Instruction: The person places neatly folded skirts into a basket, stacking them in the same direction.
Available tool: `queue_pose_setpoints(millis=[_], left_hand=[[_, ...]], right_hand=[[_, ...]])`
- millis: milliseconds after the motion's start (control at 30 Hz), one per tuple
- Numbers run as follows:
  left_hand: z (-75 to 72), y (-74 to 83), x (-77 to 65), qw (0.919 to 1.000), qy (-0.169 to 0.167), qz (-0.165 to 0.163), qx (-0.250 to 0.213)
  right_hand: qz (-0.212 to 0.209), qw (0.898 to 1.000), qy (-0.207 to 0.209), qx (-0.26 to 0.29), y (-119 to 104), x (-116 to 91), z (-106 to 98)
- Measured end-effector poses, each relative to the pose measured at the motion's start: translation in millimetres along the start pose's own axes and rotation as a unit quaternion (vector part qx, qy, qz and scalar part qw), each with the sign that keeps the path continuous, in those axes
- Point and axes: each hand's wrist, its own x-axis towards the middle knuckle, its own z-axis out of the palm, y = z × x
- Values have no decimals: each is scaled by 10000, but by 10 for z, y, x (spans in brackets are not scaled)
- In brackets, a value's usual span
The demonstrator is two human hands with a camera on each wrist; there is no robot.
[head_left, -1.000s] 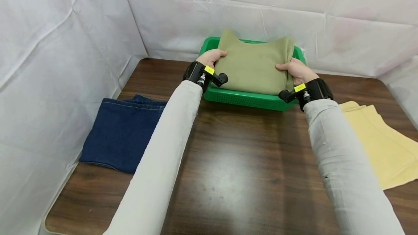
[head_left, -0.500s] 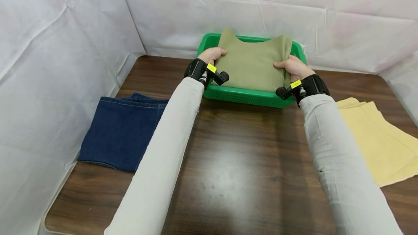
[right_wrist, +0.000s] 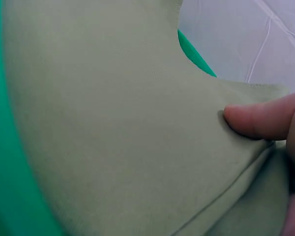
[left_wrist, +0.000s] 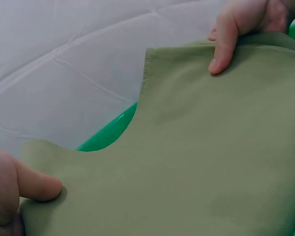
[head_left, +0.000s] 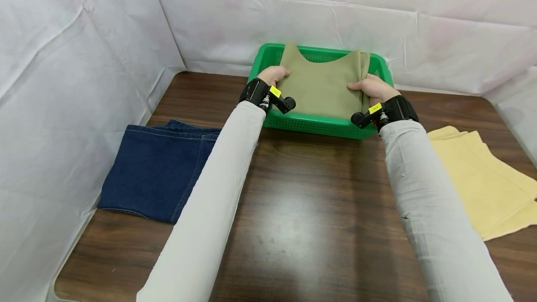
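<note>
A folded olive-green garment with a curved cut-out along its far edge lies in the mouth of a green plastic basket. My left hand grips its left side, thumb on top and the other fingers mostly hidden beneath. At the opposite side, my right hand holds the folded layers the same way. Both thumbs press into the cloth in the left wrist view, where the left hand is at lower left. In the right wrist view the right thumb dents the fabric above a fold.
Folded dark blue denim lies on the wooden table to the left. Over on the right is a pale yellow folded cloth. A white sheet wall stands right behind the basket, and another borders the left side.
Both hands have lowered the olive garment deeper into the basket, so more of the basket's back wall shows. The right hand has shifted slightly left. The denim and yellow cloth stay put.
</note>
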Motion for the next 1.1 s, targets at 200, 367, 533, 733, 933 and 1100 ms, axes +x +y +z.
queue_pose_setpoints(millis=[200,367,533,733,933,1100], left_hand=[[0,-49,366,9995,18,69,297],[87,-16,-484,9939,147,357,1029],[192,16,-1161,9845,378,404,1662],[168,-38,-384,9739,249,343,2228],[95,-95,800,9286,84,633,3656],[50,-114,1214,9208,-97,757,3824]], right_hand=[[5,9986,-20,-530,26,41,2],[-41,9978,-76,-658,31,26,12],[-16,9964,-72,-839,14,7,38],[88,9938,-68,-1104,13,4,68],[33,9930,-205,-1164,17,25,67],[-33,9954,-507,-807,36,37,61]])
